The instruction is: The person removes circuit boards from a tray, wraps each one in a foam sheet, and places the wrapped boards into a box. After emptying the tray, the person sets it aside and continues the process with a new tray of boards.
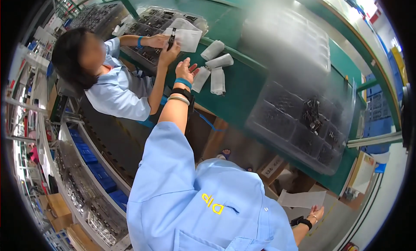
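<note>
My left hand [186,71] reaches out over the green worktop with its fingers apart, palm turned up, holding nothing. Just beyond it lie several white wrapped rolls [218,80], nearest to the fingertips. Low at the right, my right hand [316,214] pinches the edge of a thin white sheet [302,199], which hangs beside the bench edge. Further to the right on the bench sits a clear compartment tray [277,128] with black metal-looking parts [313,115] in some cells; haze blurs its far part.
At the left a co-worker in light blue holds a small black part [171,39] over a white sheet [189,40]. Another compartment tray [145,30] of parts lies behind those hands. Cardboard boxes [274,169] stand below the bench. A green frame post [125,3] rises at the back.
</note>
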Tool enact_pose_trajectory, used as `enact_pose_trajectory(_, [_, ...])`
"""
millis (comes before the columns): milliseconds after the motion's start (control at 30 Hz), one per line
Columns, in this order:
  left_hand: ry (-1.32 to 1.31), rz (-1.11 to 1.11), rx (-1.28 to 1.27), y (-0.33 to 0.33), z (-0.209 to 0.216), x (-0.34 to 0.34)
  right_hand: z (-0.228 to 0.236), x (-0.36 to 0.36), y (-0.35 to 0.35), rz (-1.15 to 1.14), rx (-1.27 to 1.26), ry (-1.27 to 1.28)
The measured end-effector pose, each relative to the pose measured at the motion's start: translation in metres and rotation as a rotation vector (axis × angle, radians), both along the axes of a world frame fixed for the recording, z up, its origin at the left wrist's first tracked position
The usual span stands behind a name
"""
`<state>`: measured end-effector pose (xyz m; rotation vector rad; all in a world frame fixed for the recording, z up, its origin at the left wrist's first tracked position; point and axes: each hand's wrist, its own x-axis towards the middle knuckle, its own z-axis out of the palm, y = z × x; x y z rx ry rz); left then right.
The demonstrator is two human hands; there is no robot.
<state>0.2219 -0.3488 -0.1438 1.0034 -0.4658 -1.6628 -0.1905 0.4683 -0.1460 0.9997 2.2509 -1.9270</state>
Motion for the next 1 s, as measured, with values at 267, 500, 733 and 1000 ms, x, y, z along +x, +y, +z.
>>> enact_pose_trajectory(267, [0.050,0.170,0.183,-0.037,-0.014,-0.006,0.029,0.016,-0.035,0.038,-0.081,0.117])
enact_pose_trajectory(500, [0.063,-0.081,0.042,-0.017,-0.025,-0.036,0.044,0.022,-0.041,0.037,-0.076,0.094])
enact_pose_trajectory(733, [-0.048,-0.732,-0.073,0.058,0.005,-0.056,0.041,0.038,-0.041,0.025,-0.066,0.085])
enact_pose_trajectory(1000, [-0.085,-0.970,-0.201,0.107,0.043,-0.060,0.040,0.049,-0.047,0.135,-0.060,0.227])
